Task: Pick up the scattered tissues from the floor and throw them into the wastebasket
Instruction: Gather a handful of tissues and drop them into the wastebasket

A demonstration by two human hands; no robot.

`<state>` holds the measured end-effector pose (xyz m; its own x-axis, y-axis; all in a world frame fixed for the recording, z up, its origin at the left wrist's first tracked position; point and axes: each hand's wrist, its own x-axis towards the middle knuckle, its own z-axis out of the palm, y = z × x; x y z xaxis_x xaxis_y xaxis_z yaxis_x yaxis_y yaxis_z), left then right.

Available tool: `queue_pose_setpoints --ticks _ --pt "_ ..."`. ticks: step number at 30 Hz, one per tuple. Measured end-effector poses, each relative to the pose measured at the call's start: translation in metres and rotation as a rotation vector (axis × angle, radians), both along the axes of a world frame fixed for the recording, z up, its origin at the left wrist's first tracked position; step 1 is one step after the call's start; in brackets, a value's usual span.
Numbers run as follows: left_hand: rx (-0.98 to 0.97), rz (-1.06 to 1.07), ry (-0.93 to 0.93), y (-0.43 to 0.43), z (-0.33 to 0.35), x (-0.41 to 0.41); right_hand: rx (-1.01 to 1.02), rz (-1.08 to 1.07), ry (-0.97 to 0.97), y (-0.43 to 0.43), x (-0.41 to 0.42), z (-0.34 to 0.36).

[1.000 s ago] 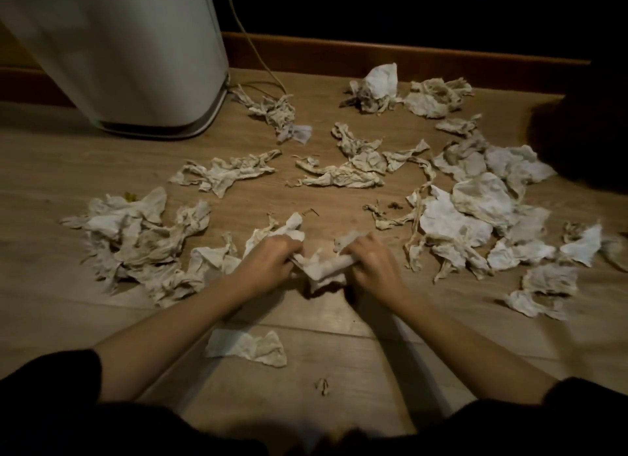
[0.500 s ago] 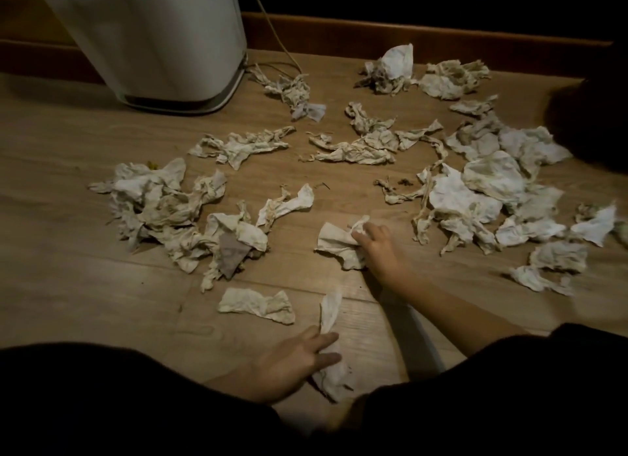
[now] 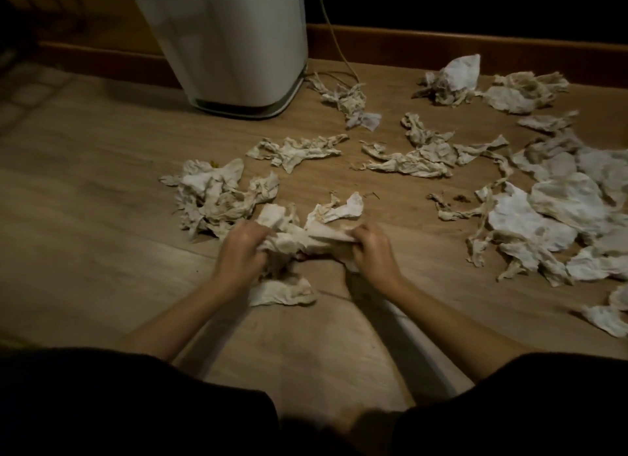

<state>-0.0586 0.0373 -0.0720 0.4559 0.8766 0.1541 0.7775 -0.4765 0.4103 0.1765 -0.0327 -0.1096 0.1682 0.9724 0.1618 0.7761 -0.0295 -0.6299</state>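
- A bunch of crumpled tissues (image 3: pixel 306 240) sits low over the wooden floor (image 3: pixel 102 190), gripped at each end: the left hand (image 3: pixel 239 252) clenches one side, the right hand (image 3: pixel 372 250) pinches the other.
- One flat tissue (image 3: pixel 282 292) lies just under the left wrist.
- A heap (image 3: pixel 217 195) touches the bunch on the left; a bigger spread (image 3: pixel 550 218) lies to the right.
- One white wastebasket (image 3: pixel 231 41) stands beyond, with a cord (image 3: pixel 334 34) beside it.

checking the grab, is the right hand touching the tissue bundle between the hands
Touching. The head view shows the right hand with its fingers closed on one end of the tissue bundle, no gap visible; the left hand grips the other end.
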Motion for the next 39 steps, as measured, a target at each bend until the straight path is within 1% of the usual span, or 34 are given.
queue_pose_setpoints --ticks 3,4,6,8,10,12,14,15,17,18,19,22,26,28,30,32,36,39 --pt "-0.066 0.055 0.096 0.017 -0.002 -0.014 0.05 0.211 -0.036 0.012 -0.048 0.002" --pt "-0.111 0.044 0.139 0.016 -0.004 -0.014 0.06 0.235 -0.046 0.019 -0.053 0.003" --pt "-0.238 0.013 0.235 0.006 -0.01 -0.008 0.061 0.206 -0.1 0.035 -0.052 0.003" --pt "-0.406 0.029 0.279 -0.011 -0.018 0.0 -0.017 0.159 -0.176 0.053 -0.046 0.0" --pt "-0.496 0.045 0.323 -0.024 -0.029 0.004 -0.168 0.178 -0.202 0.066 -0.044 -0.005" --pt "-0.46 0.032 0.393 -0.031 -0.043 0.004 -0.305 0.253 -0.234 0.073 -0.045 -0.014" --pt "-0.371 0.019 0.381 -0.027 -0.05 0.003 -0.377 0.302 -0.302 0.072 -0.043 -0.022" --pt "-0.319 0.018 0.347 -0.023 -0.051 0.004 -0.36 0.299 -0.32 0.07 -0.041 -0.025" --pt "-0.247 0.017 0.289 -0.012 -0.046 0.004 -0.202 0.262 -0.302 0.06 -0.038 -0.029" --pt "-0.245 0.01 0.262 -0.006 -0.044 0.004 -0.122 0.248 -0.27 0.053 -0.038 -0.029" --pt "-0.271 0.01 0.24 -0.002 -0.042 0.002 -0.087 0.251 -0.234 0.045 -0.038 -0.029" --pt "-0.278 0.06 0.151 0.009 -0.041 -0.009 -0.096 0.257 -0.148 0.037 -0.028 -0.033" --pt "-0.233 0.213 -0.055 0.019 -0.023 -0.026 -0.147 0.084 -0.073 0.066 -0.002 -0.022" --pt "-0.185 0.262 -0.138 0.027 -0.011 -0.035 -0.134 0.032 -0.05 0.086 0.002 -0.009" --pt "-0.092 0.294 -0.142 0.037 -0.003 -0.044 -0.084 0.007 -0.038 0.105 -0.006 0.006" --pt "-0.04 0.342 -0.132 0.047 0.005 -0.05 -0.055 0.016 -0.026 0.121 -0.027 0.021" --pt "-0.045 0.424 -0.014 0.077 0.009 -0.066 -0.064 0.178 -0.007 0.148 -0.075 0.029" --pt "-0.08 0.498 0.096 0.103 0.005 -0.075 -0.057 0.314 -0.053 0.176 -0.099 0.033"
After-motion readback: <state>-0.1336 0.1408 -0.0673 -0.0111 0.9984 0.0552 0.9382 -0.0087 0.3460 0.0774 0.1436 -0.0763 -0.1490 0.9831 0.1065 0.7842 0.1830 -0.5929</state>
